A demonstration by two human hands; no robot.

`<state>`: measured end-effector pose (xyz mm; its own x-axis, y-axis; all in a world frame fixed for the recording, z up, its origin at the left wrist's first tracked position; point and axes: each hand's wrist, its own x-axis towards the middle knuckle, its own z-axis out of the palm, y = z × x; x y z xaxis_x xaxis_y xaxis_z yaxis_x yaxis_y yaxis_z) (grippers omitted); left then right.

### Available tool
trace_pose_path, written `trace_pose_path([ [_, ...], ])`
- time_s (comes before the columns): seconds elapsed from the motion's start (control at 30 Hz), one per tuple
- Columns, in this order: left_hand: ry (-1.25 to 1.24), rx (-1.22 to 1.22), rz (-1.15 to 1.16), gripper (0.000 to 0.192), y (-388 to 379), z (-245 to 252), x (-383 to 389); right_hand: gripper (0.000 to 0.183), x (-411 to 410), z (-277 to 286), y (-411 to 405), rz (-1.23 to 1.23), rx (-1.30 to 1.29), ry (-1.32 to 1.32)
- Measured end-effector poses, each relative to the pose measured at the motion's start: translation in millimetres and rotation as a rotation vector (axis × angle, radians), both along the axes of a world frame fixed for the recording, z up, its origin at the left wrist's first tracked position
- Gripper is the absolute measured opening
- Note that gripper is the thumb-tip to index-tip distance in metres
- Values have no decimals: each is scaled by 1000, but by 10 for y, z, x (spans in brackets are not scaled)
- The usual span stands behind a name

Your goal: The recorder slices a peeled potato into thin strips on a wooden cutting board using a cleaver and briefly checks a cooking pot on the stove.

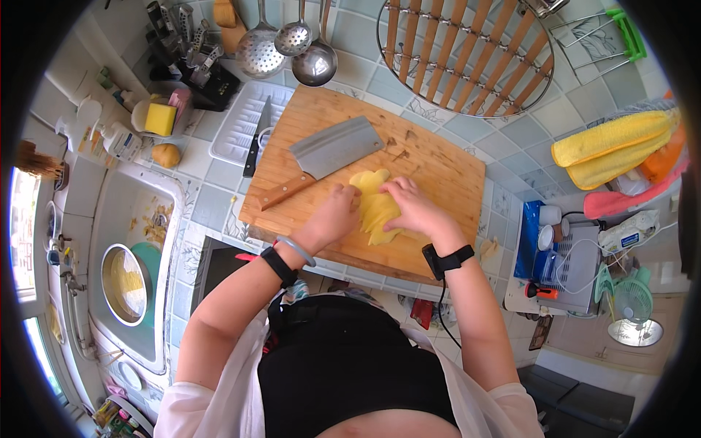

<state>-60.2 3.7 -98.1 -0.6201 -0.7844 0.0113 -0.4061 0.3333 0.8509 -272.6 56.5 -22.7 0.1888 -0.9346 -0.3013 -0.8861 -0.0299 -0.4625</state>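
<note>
A fan of overlapping peeled potato slices [379,211] lies on a thick wooden cutting board [438,164]. My left hand [335,214] is at the left edge of the slices with its fingers curled; whether anything is pinched in it is hidden. On the other side, my right hand [420,211] touches the slices, its thumb and fingers spread apart along their right edge. Just beyond my hands, a cleaver [338,148] rests flat on the board, its wooden handle pointing towards the left front corner.
A white tray [224,139] with a black-handled knife [257,139] adjoins the board's left side. Further left, the sink [164,284] holds a metal bowl [127,284] of water and yellow pieces, with peelings behind. A whole potato [166,156] sits by the sink. Ladles [315,63] hang behind.
</note>
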Motion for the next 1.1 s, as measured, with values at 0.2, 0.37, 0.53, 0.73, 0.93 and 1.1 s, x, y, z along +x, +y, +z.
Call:
trace_pose_path([
  [0.2, -60, -127, 14, 27, -312, 84, -289, 65, -5, -63, 116, 8, -84, 8],
  [0.37, -210, -118, 16, 20, -386, 125, -438, 57, 65, -42, 287, 12, -253, 17],
  [0.53, -15, -174, -37, 13, -356, 74, -370, 50, 149, -102, 511, -97, -319, -16],
  [0.73, 48, -180, -74, 4, -396, 155, -292, 49, 187, -144, 593, -123, -381, -60],
  [0.93, 14, -294, -163, 3, -322, 193, -280, 48, 92, -129, 463, -97, -237, -120],
  [1.1, 47, -195, -109, 7, -287, 182, -274, 54, 87, -183, 423, -101, -152, -92],
])
